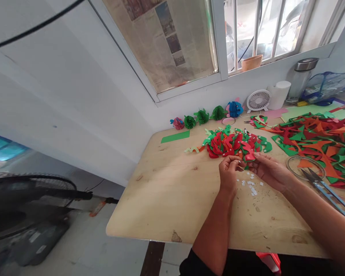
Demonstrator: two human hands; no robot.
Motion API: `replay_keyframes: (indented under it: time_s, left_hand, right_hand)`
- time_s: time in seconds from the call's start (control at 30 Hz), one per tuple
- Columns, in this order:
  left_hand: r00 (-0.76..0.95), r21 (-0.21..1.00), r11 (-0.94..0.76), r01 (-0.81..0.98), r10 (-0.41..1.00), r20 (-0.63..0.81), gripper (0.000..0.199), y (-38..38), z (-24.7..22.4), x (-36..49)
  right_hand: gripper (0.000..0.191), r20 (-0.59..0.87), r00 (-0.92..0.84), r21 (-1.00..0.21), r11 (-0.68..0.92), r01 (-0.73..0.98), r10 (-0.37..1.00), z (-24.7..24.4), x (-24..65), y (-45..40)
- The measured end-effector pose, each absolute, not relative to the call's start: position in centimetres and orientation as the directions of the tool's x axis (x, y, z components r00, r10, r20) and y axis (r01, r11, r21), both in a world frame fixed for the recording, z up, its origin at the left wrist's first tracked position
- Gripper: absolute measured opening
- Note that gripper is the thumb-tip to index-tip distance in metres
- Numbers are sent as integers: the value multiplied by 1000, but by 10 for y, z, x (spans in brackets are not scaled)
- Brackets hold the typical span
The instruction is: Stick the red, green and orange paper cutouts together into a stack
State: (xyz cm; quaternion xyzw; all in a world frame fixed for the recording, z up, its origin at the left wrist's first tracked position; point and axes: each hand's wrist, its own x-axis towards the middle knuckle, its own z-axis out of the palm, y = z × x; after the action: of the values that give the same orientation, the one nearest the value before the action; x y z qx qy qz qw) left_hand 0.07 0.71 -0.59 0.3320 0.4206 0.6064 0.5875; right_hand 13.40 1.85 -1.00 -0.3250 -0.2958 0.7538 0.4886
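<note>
Both hands meet over the wooden table (166, 191), in front of a pile of red and green paper cutouts (227, 142). My right hand (271, 171) pinches a red paper cutout (249, 156) between thumb and fingers. Close on its left, my left hand (228, 173) is closed in a pinch, with a small pale bit at the fingertips that I cannot make out. Small white squares (251, 188) lie scattered on the wood just below the hands. Some cutouts in the pile carry similar white squares.
Right of the hands lie a heap of paper scraps (319, 142), a tape roll (290, 168) and thread snips (330, 193). Along the wall stand several folded-paper figures (202, 116), a small white fan (258, 100) and a glass bottle (300, 80). A green paper strip (175, 137) lies at the back left.
</note>
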Motion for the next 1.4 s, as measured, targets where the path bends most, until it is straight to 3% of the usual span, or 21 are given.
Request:
replay_keyframes:
  time_s: [0.27, 0.5, 0.83, 1.03, 1.23, 1.3, 1.4]
  left_hand:
    - [-119, 951, 12, -310, 992, -52, 22, 6, -5, 3]
    - [-119, 960, 24, -279, 991, -60, 6, 4, -1, 3]
    - [-53, 983, -31, -180, 998, 22, 33, 3, -10, 3]
    - [-98, 993, -55, -102, 994, 45, 12, 3, -12, 2]
    - [-39, 999, -16, -50, 999, 14, 8, 1, -15, 2]
    - [-50, 998, -40, -39, 998, 38, 15, 2, -14, 2]
    - [-93, 989, -75, -130, 994, 63, 21, 3, -11, 2]
  right_hand:
    - [8, -180, -286, -774, -315, -549, 941, -12, 136, 19]
    - [12, -176, -276, -789, -303, -534, 945, -8, 135, 17]
    - [15, -129, -272, -844, -250, -476, 954, -3, 135, 16]
    - [11, -152, -255, -820, -266, -507, 955, -2, 134, 15]
    - [12, -130, -262, -814, -254, -523, 956, -5, 136, 17]
    - [12, -136, -250, -825, -250, -508, 959, -4, 137, 17]
    - [11, -145, -243, -835, -250, -489, 959, -4, 137, 17]
